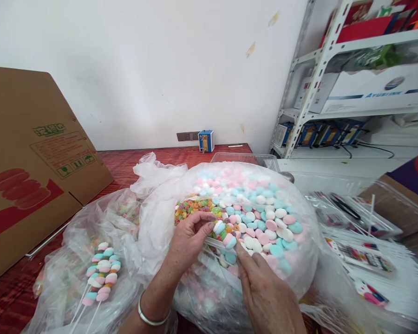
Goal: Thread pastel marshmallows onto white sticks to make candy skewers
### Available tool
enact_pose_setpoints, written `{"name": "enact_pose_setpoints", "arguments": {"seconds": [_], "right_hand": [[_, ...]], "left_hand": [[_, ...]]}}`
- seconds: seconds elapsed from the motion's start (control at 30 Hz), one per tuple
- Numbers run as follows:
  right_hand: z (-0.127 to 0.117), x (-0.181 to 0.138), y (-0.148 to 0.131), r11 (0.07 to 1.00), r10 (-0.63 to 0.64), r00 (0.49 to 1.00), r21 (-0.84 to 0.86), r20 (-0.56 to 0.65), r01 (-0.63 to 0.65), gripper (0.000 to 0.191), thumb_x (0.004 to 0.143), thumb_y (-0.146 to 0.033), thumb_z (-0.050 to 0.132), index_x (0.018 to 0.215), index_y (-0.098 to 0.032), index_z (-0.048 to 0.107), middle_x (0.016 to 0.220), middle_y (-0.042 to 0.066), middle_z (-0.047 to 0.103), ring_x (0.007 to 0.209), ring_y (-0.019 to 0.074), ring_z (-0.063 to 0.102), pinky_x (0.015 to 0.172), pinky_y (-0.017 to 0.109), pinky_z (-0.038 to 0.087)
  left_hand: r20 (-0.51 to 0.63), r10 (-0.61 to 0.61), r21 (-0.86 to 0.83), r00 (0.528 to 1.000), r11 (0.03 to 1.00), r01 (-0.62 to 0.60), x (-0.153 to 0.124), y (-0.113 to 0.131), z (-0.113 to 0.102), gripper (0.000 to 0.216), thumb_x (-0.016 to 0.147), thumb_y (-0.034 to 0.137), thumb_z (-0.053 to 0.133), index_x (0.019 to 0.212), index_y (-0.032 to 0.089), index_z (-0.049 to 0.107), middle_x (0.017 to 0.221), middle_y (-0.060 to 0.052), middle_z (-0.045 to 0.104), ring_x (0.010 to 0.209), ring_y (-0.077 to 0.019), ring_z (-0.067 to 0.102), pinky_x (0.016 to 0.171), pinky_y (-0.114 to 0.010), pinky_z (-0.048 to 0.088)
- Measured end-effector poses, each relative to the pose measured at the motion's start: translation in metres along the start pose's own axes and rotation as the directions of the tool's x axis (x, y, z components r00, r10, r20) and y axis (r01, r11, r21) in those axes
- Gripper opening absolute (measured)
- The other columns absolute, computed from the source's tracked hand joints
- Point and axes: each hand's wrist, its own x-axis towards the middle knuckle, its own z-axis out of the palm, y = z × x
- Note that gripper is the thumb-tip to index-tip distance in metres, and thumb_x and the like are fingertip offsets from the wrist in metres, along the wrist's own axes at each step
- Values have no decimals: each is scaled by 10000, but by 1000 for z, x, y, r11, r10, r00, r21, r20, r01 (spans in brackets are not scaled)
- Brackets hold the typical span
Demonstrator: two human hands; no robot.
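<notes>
Both my hands are over a big clear plastic bag (301, 273) full of pastel marshmallows (264, 227). Between them lies a candy skewer (229, 240), threaded with pink, blue and white marshmallows and small coloured gummy rings. My left hand (190, 239), with a metal bangle at the wrist, pinches thumb and fingers together at its upper end. At the lower end, my right hand (263, 283) is closed around the skewer; its stick is mostly hidden in the hand. Just behind my left hand is a heap of gummy rings (191, 207).
Several loaded candy skewers (103, 271) rest on plastic at the left. A large cardboard box (31, 162) stands behind them. A small blue box (206, 141) is by the wall. White sticks (400, 273) and stationery packs (364, 257) lie right, below a metal shelf (320, 69).
</notes>
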Motion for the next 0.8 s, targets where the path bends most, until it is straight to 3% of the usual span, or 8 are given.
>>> {"name": "enact_pose_setpoints", "arguments": {"seconds": [0.07,0.13,0.2,0.37,0.47,0.6,0.7,0.8], "right_hand": [[2,-5,2,999,18,999,36,48,-20,336,1003,-220,377,1299,-242,535,826,-3,718,569,154,670,472,260,387],[4,-9,1,994,67,994,80,81,-74,256,1025,-260,355,1068,-250,607,767,-6,718,597,165,683,501,261,390],[6,-12,-5,987,116,990,102,84,-124,314,1039,-272,312,877,-256,580,694,-13,697,605,175,686,505,266,371],[14,-9,-20,986,131,991,100,-9,-130,413,1058,-294,204,829,-256,546,648,-10,674,536,169,659,493,281,320],[12,0,-21,989,128,990,87,-52,-124,435,1051,-280,188,791,-253,536,599,-4,656,496,172,647,482,290,295],[-5,18,-13,980,196,971,-2,135,-197,278,1001,-244,378,793,-252,563,556,-10,663,490,214,670,456,294,221],[-16,27,-9,965,262,924,-60,277,-256,210,985,-250,446,829,-253,587,615,-3,702,564,243,706,475,286,191],[-18,27,-9,960,277,902,-65,331,-272,198,992,-249,445,863,-256,595,683,1,729,632,251,725,495,288,191]], "left_hand": [[16,5,-13,1000,1000,-4,-2,4,0,178,859,320,657,954,184,723,895,-43,749,809,-167,679,712,-246,534],[-5,17,-33,1000,999,-17,-6,8,4,180,846,317,674,956,185,728,892,-43,755,822,-173,694,721,-247,548],[-37,21,-74,999,997,-24,-11,9,11,184,825,307,697,957,184,730,892,-44,762,823,-181,708,711,-252,563],[-40,-3,-80,999,997,0,-23,5,26,210,829,328,702,981,187,737,889,-45,769,787,-188,717,665,-255,571],[-18,40,31,999,999,-39,-21,4,23,241,899,354,624,1046,204,743,947,-47,770,816,-188,714,714,-271,570],[-73,228,393,971,901,-182,6,1,8,333,977,253,479,1248,233,670,1030,-59,757,924,-207,690,853,-352,544],[18,357,691,934,671,-270,34,-6,-2,247,907,144,555,1011,216,767,1007,-86,740,1035,-261,619,956,-430,475],[17,343,738,939,630,-243,52,-11,-6,219,870,121,590,773,207,767,905,-87,726,965,-252,610,920,-416,480]]}}
